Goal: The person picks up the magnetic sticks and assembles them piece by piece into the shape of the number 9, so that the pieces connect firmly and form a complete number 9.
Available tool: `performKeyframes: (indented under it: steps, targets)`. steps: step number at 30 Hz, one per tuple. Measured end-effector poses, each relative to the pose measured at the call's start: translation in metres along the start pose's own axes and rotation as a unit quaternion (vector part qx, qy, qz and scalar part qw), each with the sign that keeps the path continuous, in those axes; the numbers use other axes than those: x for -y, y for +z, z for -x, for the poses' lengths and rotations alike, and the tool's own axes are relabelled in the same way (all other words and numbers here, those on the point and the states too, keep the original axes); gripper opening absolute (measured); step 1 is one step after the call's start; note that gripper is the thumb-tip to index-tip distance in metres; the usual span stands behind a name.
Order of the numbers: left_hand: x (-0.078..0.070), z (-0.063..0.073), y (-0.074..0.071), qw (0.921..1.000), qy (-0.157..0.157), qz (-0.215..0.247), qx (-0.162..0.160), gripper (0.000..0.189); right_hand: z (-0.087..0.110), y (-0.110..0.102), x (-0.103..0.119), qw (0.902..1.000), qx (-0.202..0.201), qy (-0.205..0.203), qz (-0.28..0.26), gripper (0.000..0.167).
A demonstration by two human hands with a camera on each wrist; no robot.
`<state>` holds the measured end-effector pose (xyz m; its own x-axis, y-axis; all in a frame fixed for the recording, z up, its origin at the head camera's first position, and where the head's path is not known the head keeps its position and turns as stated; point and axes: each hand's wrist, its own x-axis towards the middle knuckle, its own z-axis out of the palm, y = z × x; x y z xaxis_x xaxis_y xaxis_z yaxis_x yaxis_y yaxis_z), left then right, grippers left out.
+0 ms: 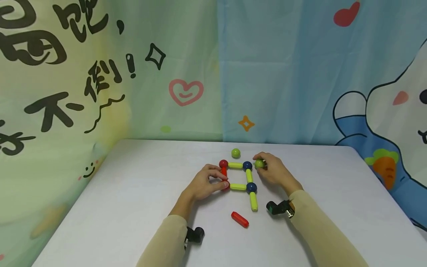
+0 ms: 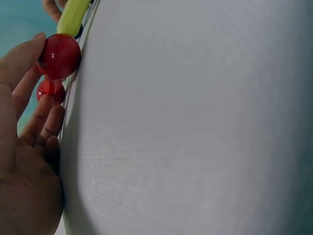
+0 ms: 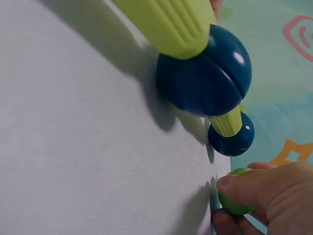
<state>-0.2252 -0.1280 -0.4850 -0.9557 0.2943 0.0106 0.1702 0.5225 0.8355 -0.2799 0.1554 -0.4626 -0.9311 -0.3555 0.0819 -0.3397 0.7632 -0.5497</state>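
Observation:
A square of balls and rods lies on the table, with a red far-left ball (image 1: 223,163), a blue far-right ball (image 1: 247,165) and a blue near-right ball (image 1: 251,187). Yellow-green rods (image 1: 235,165) join three sides; a red rod (image 1: 224,171) forms the left one. Another yellow-green rod (image 1: 254,202) juts toward me from the near blue ball. My left hand (image 1: 205,182) holds the near-left red ball (image 2: 59,56) between thumb and fingers, other fingers beside the red rod. My right hand (image 1: 275,170) pinches a green ball (image 3: 236,196) just right of the far blue ball.
A loose green ball (image 1: 235,153) sits behind the square. Nearer me, a loose red rod (image 1: 240,219) lies on the white table (image 1: 133,207). A printed curtain (image 1: 267,74) hangs behind the table's far edge. Each wrist carries a small black camera (image 1: 195,235).

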Motion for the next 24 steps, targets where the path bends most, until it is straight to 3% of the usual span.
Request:
performKeyframes:
  steps: [7,16,24]
  targets:
    - [-0.003,0.002,0.004,0.9999,0.004,-0.01,0.006,0.018,0.019,0.002,-0.004,0.9999,-0.007,0.014,-0.002,0.037]
    - [-0.006,-0.002,-0.002,0.9997,0.012,-0.014,0.014,0.018,0.036,0.0,-0.003,0.999,-0.039,0.009,-0.016,0.037]
    - [-0.002,-0.003,-0.003,0.9993,0.013,-0.026,0.022,0.018,0.051,-0.003,-0.004,0.9985,-0.037,0.02,-0.033,0.039]
